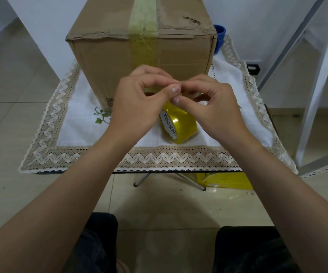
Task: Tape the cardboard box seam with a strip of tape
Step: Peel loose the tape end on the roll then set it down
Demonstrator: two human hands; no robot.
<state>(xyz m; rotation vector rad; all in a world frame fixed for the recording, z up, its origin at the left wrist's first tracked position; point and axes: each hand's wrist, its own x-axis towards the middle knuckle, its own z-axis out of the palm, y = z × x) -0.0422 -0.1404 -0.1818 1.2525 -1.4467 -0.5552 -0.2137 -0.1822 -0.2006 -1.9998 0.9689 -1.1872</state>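
Starting at the left: the left hand (pixel 137 103) is up in front of the cardboard box (pixel 104 56), fingers curled, thumb and forefinger pinched. A pale yellow sliver shows inside that curl, and I take it for the strip of tape (pixel 149 89). The box stands upright on the lace-edged tablecloth (pixel 76 119), and a yellowish band (pixel 143 34) already runs along its top seam and down the front face. Just below the hands, the yellow tape roll (pixel 181 123) lies tilted on the cloth, with nobody touching it. Now the right hand (pixel 214 107): its thumb and forefinger press in at the very spot where the left pinches. Whether it truly has the tape I cannot tell, since the fingers cover the join. Far right, something blue (pixel 220 32) peeks from behind the box.

My read is that they are working a tape end free or tearing it off. Next, the piece must be held taut, kept from folding on itself, then lined up and pressed flat onto the seam.
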